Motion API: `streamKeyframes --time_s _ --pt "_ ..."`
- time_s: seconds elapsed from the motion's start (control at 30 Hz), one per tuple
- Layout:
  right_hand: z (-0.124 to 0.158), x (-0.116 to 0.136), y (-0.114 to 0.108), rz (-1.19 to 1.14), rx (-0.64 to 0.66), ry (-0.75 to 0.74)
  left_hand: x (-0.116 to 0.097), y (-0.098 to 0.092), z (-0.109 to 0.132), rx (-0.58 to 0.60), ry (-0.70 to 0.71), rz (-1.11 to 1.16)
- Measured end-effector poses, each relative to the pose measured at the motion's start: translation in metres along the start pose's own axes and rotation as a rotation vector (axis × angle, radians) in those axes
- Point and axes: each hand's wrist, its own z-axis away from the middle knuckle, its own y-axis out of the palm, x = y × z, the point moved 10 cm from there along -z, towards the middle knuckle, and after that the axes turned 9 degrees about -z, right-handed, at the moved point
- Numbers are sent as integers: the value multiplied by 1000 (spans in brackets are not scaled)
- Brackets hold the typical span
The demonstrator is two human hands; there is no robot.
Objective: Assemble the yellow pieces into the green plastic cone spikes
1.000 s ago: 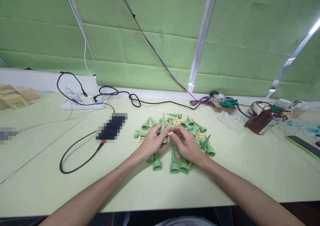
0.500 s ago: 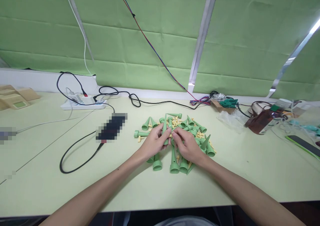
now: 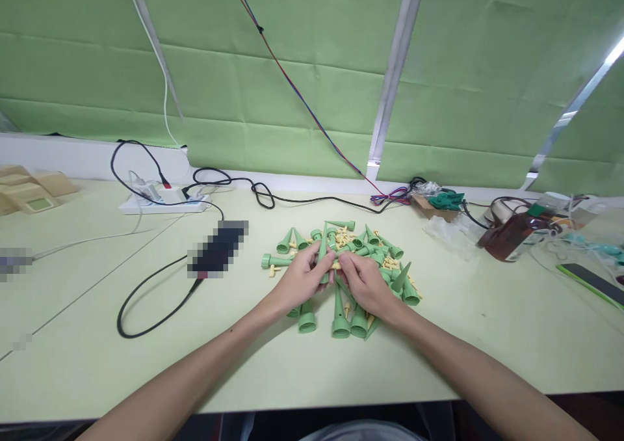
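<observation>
My left hand is closed around a green plastic watering spike, its tapered tip pointing up and away. Beside it, my right hand pinches a small yellow valve that lies crosswise against the spike; whether it sits in a hole there is hidden by fingers. Under and around both hands lies a loose pile of similar green spikes. One spike points away from me just below the hands, with its wide collar toward me. Small yellow valves are scattered among them.
A dark pixelated device with a looping black cable lies to the left, near a white power strip. At the right are a brown bottle, a clear plastic bag and a green-edged phone. The table's front edge runs below my forearms.
My right hand has shifted slightly to the right, and its fingers have rolled over. More of the yellow valve shows between the hands. My left hand stays nearly still around the spike.
</observation>
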Motion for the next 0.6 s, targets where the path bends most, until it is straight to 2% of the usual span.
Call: streamKeyframes --time_s 0.23,0.6 --pt "2 1 4 -101 45 -1 -1 -5 0 -48 -20 20" --pt "1 5 4 23 59 -31 -2 -2 1 -23 -2 -12"
